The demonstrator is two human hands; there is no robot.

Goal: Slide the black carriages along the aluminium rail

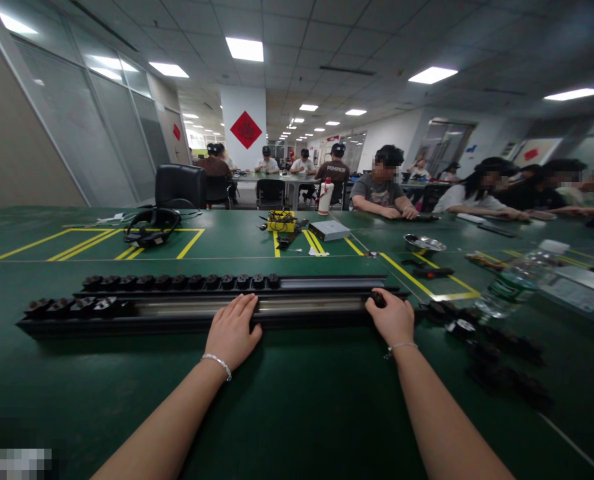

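Note:
A long black track rail [177, 327] with a metallic strip lies crosswise in front of me. At its left end sit several small black round modules [105, 307]. Behind it runs a second black rail [337, 284] bearing a longer row of similar modules [195, 283]. My left hand [234, 327] lies on the middle of the front rail, fingers stretched out and thumb apart, holding nothing. Near the rail's right end, my right hand [393, 316] is closed on a small black module [377, 299], partly hidden by the fingers.
Loose black modules [509, 343] lie to the right beside a clear plastic bottle [514, 280]. Farther back are a metal bowl [424, 244], a grey box [329, 231], a yellow device [283, 221] and a black headset [151, 227]. People sit beyond, several at this table.

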